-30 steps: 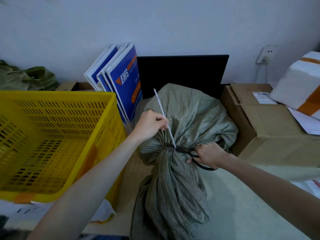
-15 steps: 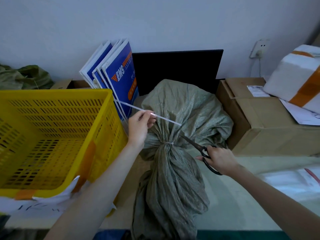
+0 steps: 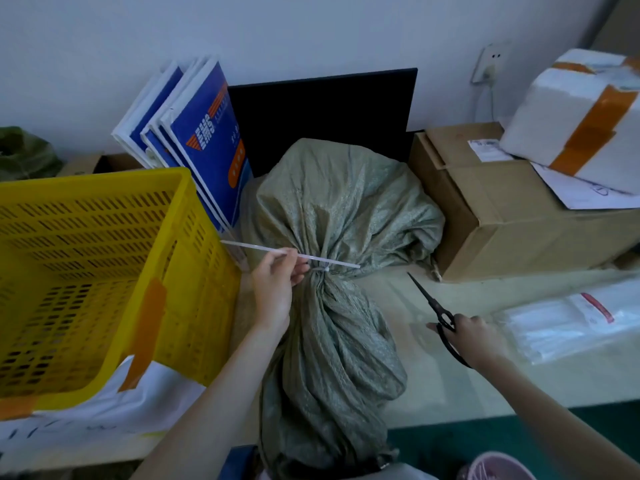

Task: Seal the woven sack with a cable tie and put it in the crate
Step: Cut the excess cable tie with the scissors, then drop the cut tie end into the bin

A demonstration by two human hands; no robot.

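Observation:
A grey-green woven sack lies on the table, its neck cinched by a white cable tie. My left hand pinches a loose white strip of cable tie, held level just above the cinched neck. My right hand holds black scissors, blades closed and pointing up-left, off to the right of the sack and apart from it. The yellow slotted crate stands to the left of the sack, nothing visible inside it.
Blue-and-white envelopes lean on the wall behind the crate. A black panel stands behind the sack. A cardboard box with a white taped foam box sits right. Clear plastic bags lie at the right edge. A pink bin is below.
The scissors were at the sack's neck; the tie's long tail is now cut free in my left hand. My right hand has drawn the scissors away to the right and down.

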